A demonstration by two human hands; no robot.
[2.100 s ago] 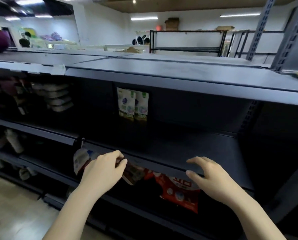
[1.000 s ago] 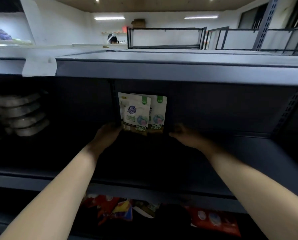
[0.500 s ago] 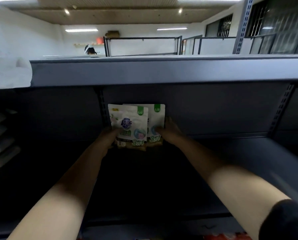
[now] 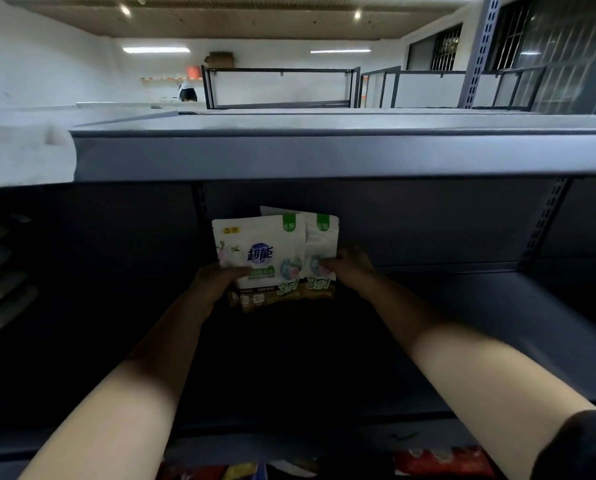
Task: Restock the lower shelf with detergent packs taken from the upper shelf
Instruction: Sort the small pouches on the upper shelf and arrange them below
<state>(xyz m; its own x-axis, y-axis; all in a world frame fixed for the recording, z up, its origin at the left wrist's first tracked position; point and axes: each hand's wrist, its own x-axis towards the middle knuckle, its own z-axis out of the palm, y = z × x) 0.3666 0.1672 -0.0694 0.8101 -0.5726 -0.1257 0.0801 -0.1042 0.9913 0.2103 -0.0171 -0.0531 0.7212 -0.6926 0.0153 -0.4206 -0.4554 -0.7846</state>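
Big grey shelf unit (image 4: pixel 324 154) fills most of the view. Its top board runs across, w/ a dark space under it. The upper shelf (image 4: pixel 497 323) is the flat grey board in that dark space, and both arms reach in over it.

Two white detergent packs (image 4: pixel 265 258) stand upright at the back of the upper shelf, near the middle, one partly in front of the other. Front one is on the left and has blue letters and a green "3in1". The back one peeks out on the right.

Left hand (image 4: pixel 217 285) grips the front pack at its left edge, thumb curled over the front. Right hand (image 4: pixel 350 271) pinches the right edge of the back pack, fingers bent round it.

Down at the bottom edge, red and yellow bags (image 4: pixel 438 462) show on the lower shelf, blurry.
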